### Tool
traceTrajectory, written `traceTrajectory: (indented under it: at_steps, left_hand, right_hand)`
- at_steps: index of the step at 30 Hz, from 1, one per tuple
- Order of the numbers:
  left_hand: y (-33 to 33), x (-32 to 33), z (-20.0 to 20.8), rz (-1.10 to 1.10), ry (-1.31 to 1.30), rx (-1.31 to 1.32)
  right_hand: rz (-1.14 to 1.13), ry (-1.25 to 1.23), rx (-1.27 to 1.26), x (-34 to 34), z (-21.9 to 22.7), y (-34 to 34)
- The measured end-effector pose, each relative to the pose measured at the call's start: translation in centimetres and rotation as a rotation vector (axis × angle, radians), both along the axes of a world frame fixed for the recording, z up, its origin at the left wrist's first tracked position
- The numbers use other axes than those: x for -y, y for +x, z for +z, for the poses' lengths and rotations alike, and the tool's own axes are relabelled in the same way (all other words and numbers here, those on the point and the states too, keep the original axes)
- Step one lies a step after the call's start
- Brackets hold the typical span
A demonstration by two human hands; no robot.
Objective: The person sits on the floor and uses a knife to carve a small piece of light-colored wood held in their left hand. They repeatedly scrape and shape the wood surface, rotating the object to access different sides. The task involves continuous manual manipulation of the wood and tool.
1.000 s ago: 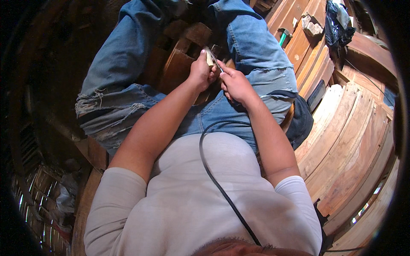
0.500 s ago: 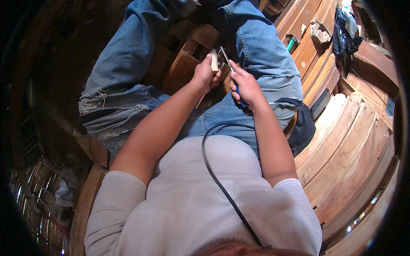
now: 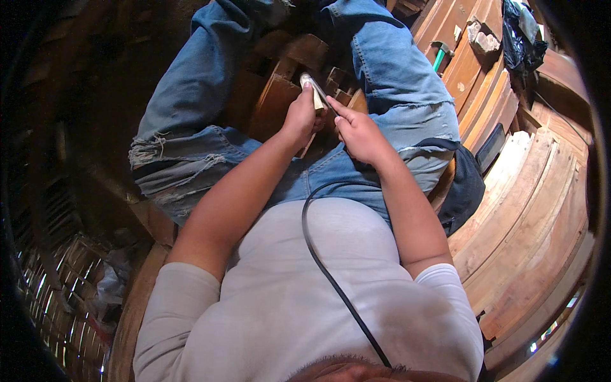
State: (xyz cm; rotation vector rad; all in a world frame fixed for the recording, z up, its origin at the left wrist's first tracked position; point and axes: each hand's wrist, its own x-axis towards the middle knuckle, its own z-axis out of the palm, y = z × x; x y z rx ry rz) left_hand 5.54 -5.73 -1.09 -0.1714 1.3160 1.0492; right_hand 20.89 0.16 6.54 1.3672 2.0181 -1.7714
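Observation:
In my left hand is a small pale block of wood, held upright between thumb and fingers. My right hand is closed round a slim metal hand tool, its index finger stretched along the shaft. The tool slants up and left, its tip at the top of the wood, where it seems to touch. Its handle is hidden under my palm now; half a second ago it showed blue. Whether the tool is a file or a chisel I cannot tell. Both hands are between my knees.
Brown wooden pieces lie beneath my hands. To the right are stacked boards, a dark cloth bag, a stone-like lump, a green-handled item and a black plastic bag. A black cable crosses my shirt.
My right hand has turned over and moved slightly left. The tool's tip has gone from beside the wood to its top. My left hand has shifted slightly left, still holding the wood.

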Motion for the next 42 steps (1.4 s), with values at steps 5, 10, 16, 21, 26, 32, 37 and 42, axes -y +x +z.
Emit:
traceTrajectory:
  at_steps: [5,10,16,21,26,32,37,42]
  left_hand:
    - [-1.3,-0.3,-0.6,0.079,0.02,0.192]
    - [-0.7,-0.4,0.1,0.046,0.036,0.17]
    - [-0.8,-0.5,0.1,0.002,0.063,0.236]
    - [0.0,-0.7,-0.4,-0.026,0.03,0.118]
    - [0.6,-0.9,-1.0,0.013,0.04,0.048]
    - [0.6,-0.8,-2.5,0.045,0.023,0.046]
    - [1.3,-0.9,-1.9,0.101,0.042,0.023]
    - [1.1,-1.1,-1.2,0.075,0.052,-0.061]
  right_hand:
    - [-0.025,0.054,-0.034,0.2,-0.6,-0.1]
    - [-0.033,0.042,-0.02,0.3,-0.9,-0.1]
    - [-0.009,0.059,0.033,0.1,0.7,-0.7]
    - [0.014,0.16,0.023,0.6,0.6,-0.8]
    - [0.036,0.133,0.065,0.3,0.9,-1.3]
    - [-0.011,0.191,-0.016,0.9,-0.3,-1.3]
    - [0.016,0.163,0.096,0.9,0.5,-1.7]
    - [0.001,0.175,0.082,1.1,-0.4,-1.4]
